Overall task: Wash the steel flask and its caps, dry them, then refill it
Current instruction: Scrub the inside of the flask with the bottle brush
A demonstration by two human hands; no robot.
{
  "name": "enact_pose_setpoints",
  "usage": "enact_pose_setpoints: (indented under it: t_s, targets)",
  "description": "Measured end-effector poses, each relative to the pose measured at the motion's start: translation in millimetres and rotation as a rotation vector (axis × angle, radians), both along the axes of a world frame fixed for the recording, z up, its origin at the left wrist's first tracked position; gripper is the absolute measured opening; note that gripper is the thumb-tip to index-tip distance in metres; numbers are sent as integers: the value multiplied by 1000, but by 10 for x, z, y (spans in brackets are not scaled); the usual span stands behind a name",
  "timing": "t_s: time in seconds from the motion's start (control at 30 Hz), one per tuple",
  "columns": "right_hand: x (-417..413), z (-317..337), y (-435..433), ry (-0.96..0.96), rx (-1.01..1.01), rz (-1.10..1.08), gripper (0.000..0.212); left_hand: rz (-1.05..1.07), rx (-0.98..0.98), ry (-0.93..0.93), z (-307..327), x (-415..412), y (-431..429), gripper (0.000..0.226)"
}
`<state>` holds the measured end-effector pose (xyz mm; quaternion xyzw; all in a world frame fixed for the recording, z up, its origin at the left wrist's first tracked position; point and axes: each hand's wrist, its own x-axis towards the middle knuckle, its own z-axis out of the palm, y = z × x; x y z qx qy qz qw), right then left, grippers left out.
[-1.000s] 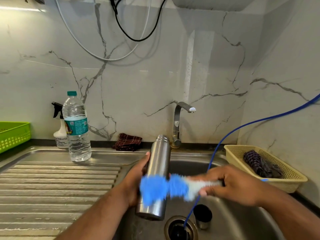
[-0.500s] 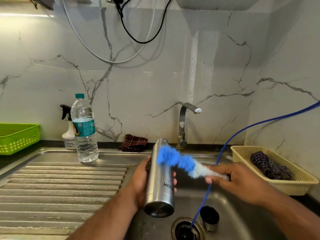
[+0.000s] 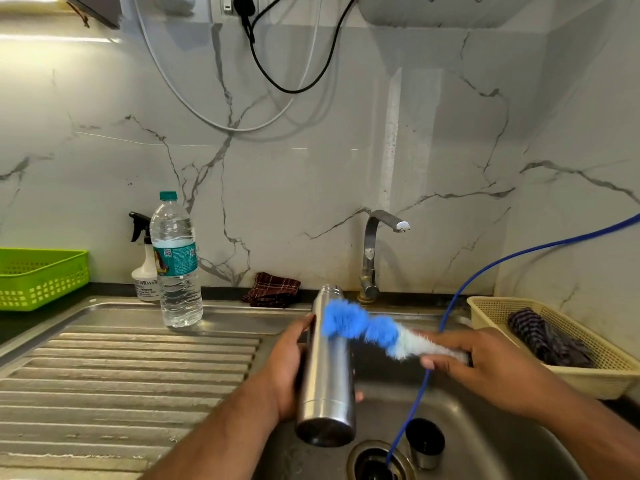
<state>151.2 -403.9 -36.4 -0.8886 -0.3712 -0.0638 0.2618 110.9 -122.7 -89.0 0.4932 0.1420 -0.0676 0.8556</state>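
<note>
Flask (image 3: 325, 368): steel, lower centre of the frame; held nearly upright over the left edge of the sink (image 3: 485, 445), base tipped toward the camera; whether its mouth is open I cannot tell
Left grip (image 3: 287, 372): closed round the flask's lower half from the left; thumb up along the side, fingertips showing past the right side
Right grip (image 3: 485, 362): closed round the pale end of the brush (image 3: 360, 329), right of the flask
Brush: blue bristles, blurred; head lies against the flask's upper side, just below the neck
Cap (image 3: 425, 443): small steel cup, dark inside; stands in the sink bottom just right of the drain (image 3: 374, 462)
Hose (image 3: 485, 277): thin, blue; comes in from the right edge, passes by the right grip, ends in the drain
Tap (image 3: 372, 254): behind the flask, at the wall
Draining board (image 3: 121, 368): lower left; a water bottle (image 3: 176, 271) stands at its far edge, a spray bottle (image 3: 143, 271) just behind that
Table: a green basket (image 3: 41, 278) at the left edge; a checked cloth (image 3: 272, 289) at the wall; a cream basket (image 3: 485, 306) at the right, holding a dark cloth (image 3: 547, 337)
</note>
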Motion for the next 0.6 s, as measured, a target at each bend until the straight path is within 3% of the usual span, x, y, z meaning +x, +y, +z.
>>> enact_pose_setpoints:
  t_s: [0.07,0.17,0.23,0.33,0.4,0.5,0.6]
  targets:
    - [0,-2,-18,21,-23,28,19,-17,12,-11,-18,-13,-13,70]
    - [-92,61,-2,379,-21,233,35,-29,10,-58,-11,-65,-29,50]
    - [-107,41,25,295,9,183,33,-27,36,-81,-28,-43,-27,42]
    - [-25,-6,40,44,59,2,31,-17,78,-81,18,-50,-66,63]
    - [-26,-3,16,136,59,100,24,-15,80,-104,19,-19,-60,62]
    - [-101,33,21,340,0,252,32,0,14,-101,21,-27,-7,64]
    - [-60,11,43,125,51,13,24,-12,-76,-35,29,-22,14,78]
